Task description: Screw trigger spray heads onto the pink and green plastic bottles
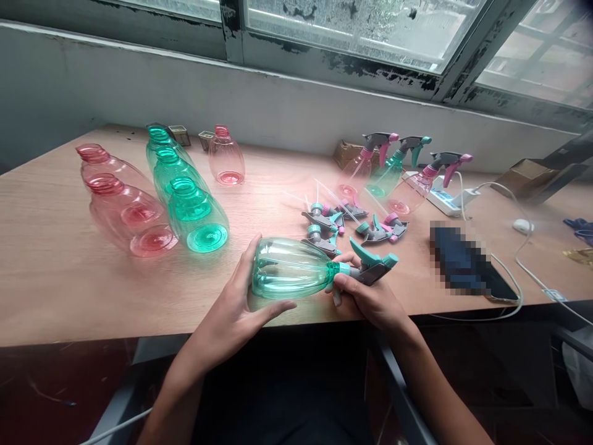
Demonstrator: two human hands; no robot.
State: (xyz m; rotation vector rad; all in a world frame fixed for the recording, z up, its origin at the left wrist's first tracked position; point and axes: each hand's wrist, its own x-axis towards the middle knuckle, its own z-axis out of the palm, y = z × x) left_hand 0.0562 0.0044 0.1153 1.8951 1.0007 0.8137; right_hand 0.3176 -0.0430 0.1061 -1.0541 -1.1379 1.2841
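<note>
A clear green spray bottle (291,272) lies sideways in the air over the table's front edge, its base to the left. My left hand (241,303) cups the base, fingers behind it and thumb stretched along below. At the neck, my right hand (365,296) is closed around the collar, under the grey and teal trigger head (373,262), which sits on the bottle. Just behind lie several loose trigger heads (324,225) with thin tubes, some teal, some pink. To the left stand green bottles (199,216) and pink bottles (132,213) without heads.
One pink bottle (227,157) without a head stands near the wall. Three bottles with trigger heads (410,191) stand at the back right, near a white power strip (445,196). Further right are a dark phone (467,262), white cables and a cardboard box (528,176).
</note>
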